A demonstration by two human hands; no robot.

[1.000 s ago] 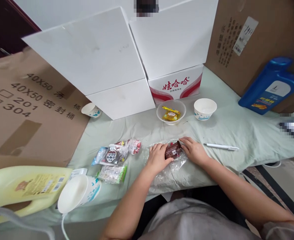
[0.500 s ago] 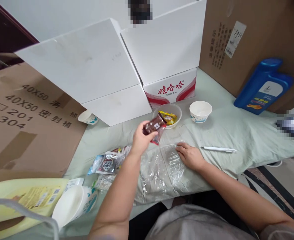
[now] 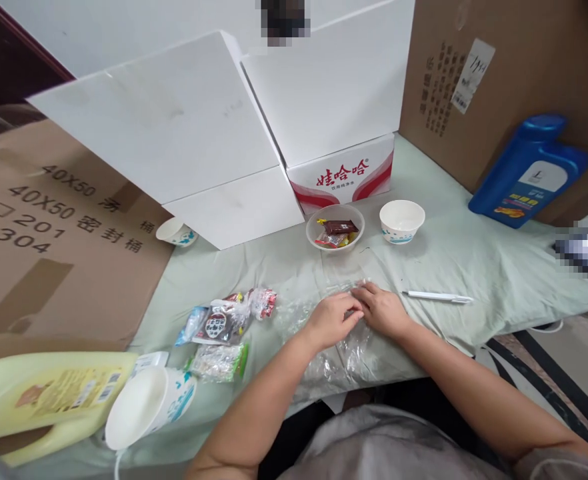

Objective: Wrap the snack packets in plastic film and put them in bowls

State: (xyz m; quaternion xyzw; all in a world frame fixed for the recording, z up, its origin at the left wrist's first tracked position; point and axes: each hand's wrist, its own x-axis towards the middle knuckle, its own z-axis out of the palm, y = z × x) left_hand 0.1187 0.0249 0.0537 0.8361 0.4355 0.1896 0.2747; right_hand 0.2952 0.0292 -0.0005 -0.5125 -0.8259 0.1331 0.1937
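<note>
A crinkled clear plastic bag [image 3: 357,353] lies flat near the front edge of the cloth. My left hand [image 3: 331,319] is over its upper part, with thumb and fingers curled together on the film. Right beside it, my right hand [image 3: 385,313] rests with bent fingers gripping the bag's upper edge; the fingertips of both hands nearly meet and are partly hidden. Beyond them stands a translucent plastic bowl [image 3: 311,239] with a dark brown wrapped snack [image 3: 340,227] on top of other small packets. To the left is a pile of packaged snacks [image 3: 219,327].
A white paper bowl [image 3: 403,217] and a white pen [image 3: 439,297] are on the right, with a blue bottle [image 3: 527,173] behind. White boxes [image 3: 224,213] and cartons [image 3: 39,267] border the back. A tilted paper bowl [image 3: 137,407] and yellow jug [image 3: 74,393] lie front left.
My left hand has let go of the brown wrapped snacks, which now lie in the translucent bowl. It has come back toward me to the plastic bag, beside my right hand, which has barely moved.
</note>
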